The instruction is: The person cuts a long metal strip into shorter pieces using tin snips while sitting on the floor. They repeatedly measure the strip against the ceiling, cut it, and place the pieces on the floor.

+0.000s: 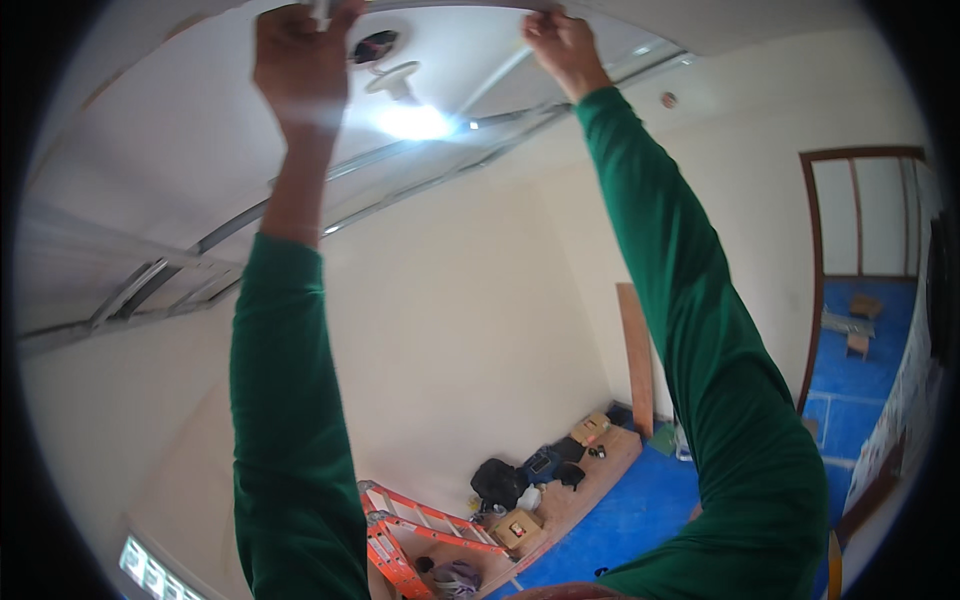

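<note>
Both my arms, in green sleeves, reach up to the ceiling. My left hand [303, 70] is closed at the upper edge of the picture, its fingertips against a thin grey metal strip [445, 5]. The same strip runs across to my right hand [563, 45], whose fingers are pinched on it. Part of the strip and some fingertips are cut off by the picture's edge. Between my hands, a lit bulb [415, 122] hangs from a pale lamp holder [395, 78]. Beside it, a dark round hole [376, 46] with wires opens in the white ceiling panel.
Metal ceiling rails [450, 150] run below the panel. An orange ladder [430, 520] stands at lower left, near a cardboard box [516, 530] and dark bags [495, 482]. A wooden board [636, 360] leans on the wall. Blue sheeting [640, 505] covers the floor; a doorway [812, 270] is right.
</note>
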